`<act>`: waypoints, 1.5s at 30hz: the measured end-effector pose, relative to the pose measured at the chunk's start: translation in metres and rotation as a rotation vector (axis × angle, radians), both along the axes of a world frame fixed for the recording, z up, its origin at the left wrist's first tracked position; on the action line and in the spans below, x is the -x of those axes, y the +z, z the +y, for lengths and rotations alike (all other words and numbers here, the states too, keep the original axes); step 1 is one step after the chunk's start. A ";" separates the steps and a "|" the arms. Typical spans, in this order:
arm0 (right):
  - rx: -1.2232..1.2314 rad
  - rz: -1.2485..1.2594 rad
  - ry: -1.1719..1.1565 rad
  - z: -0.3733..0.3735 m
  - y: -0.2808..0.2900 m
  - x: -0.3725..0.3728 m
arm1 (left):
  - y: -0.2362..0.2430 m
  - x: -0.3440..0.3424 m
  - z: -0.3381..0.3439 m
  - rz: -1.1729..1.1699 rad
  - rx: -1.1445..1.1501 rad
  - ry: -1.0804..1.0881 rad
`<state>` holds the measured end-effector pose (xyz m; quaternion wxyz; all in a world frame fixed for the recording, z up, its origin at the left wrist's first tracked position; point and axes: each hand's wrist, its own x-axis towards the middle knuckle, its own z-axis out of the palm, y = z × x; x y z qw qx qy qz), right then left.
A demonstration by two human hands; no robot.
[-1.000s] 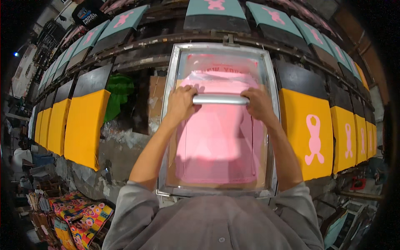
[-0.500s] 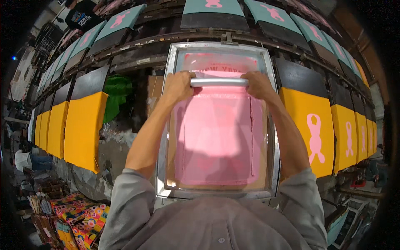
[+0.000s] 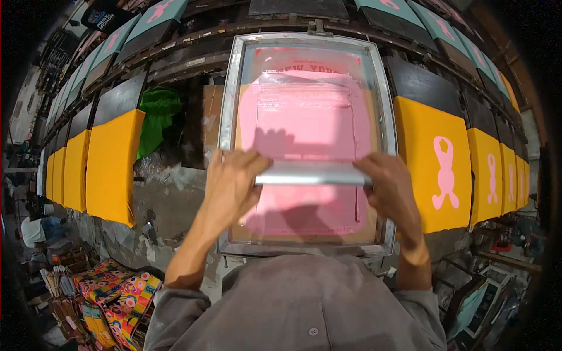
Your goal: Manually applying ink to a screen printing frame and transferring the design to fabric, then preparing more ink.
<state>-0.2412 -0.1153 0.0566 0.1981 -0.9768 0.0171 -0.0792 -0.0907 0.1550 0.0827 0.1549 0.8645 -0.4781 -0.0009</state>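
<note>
A metal-framed printing screen (image 3: pixel 226 146) lies in front of me, its mesh coated with pink ink (image 3: pixel 304 126). Across the lower half of the mesh runs a squeegee (image 3: pixel 313 174) with a silvery bar. My left hand (image 3: pixel 231 175) is wrapped round its left end, and my right hand (image 3: pixel 387 178) grips the right end. The blade under the bar cannot be made out. A ridge of thicker ink crosses the upper mesh. Pink shapes show faintly through the lower mesh.
Right of the screen, yellow fabric panels (image 3: pixel 418 205) on dark boards bear pink figures. Plain yellow panels (image 3: pixel 111 169) stand at left, beside green cloth (image 3: pixel 159 120). Teal panels (image 3: pixel 153 17) line the far rail. Patterned cloth (image 3: pixel 117 292) lies at lower left.
Both hands have drawn the squeegee from the upper part of the screen toward me, past the middle. Pink ink now lies across the upper mesh behind it. The whole view has shifted slightly.
</note>
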 end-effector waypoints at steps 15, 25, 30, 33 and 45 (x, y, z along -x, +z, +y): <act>-0.189 0.203 -0.069 0.080 -0.033 0.121 | -0.043 0.123 0.068 0.291 -0.063 0.058; -0.544 -0.008 -0.785 -0.001 -0.099 0.151 | -0.093 0.084 0.123 0.329 0.286 0.802; -0.731 0.035 -0.878 -0.006 -0.133 0.153 | -0.121 0.083 0.117 0.516 0.446 0.937; -0.781 0.057 -0.889 -0.006 -0.129 0.151 | -0.118 0.084 0.111 0.541 0.481 0.975; -0.713 -0.001 -0.875 -0.005 -0.117 0.146 | -0.114 0.084 0.105 0.519 0.470 1.045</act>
